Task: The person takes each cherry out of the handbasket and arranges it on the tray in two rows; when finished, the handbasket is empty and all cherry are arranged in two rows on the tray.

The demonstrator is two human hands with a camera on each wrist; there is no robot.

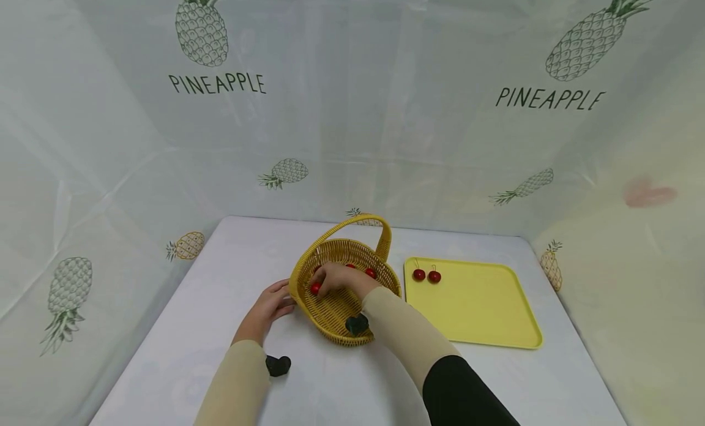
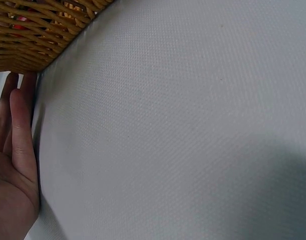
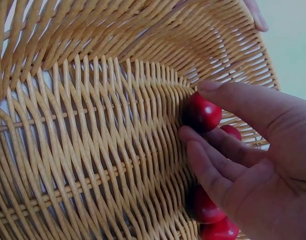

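A yellow wicker basket (image 1: 336,316) with a tall arched handle stands on the table, several red cherries inside it. My right hand (image 1: 338,278) reaches down into the basket. In the right wrist view, its thumb and fingers (image 3: 238,92) are around one cherry (image 3: 203,112), at the woven bottom. Other cherries (image 3: 205,205) lie beneath and behind that hand. My left hand (image 1: 271,303) rests beside the basket's left side, its fairly straight fingers (image 2: 21,130) touching the wicker. Two dark red cherries (image 1: 434,276) with stems lie on the yellow tray (image 1: 473,310).
The tray sits right of the basket, close to its rim. A white cloth covers the table (image 1: 330,389). Behind and at both sides hangs a pale curtain (image 1: 352,108) printed with pineapples. Dark wrist-worn pieces (image 1: 278,365) show near both sleeves.
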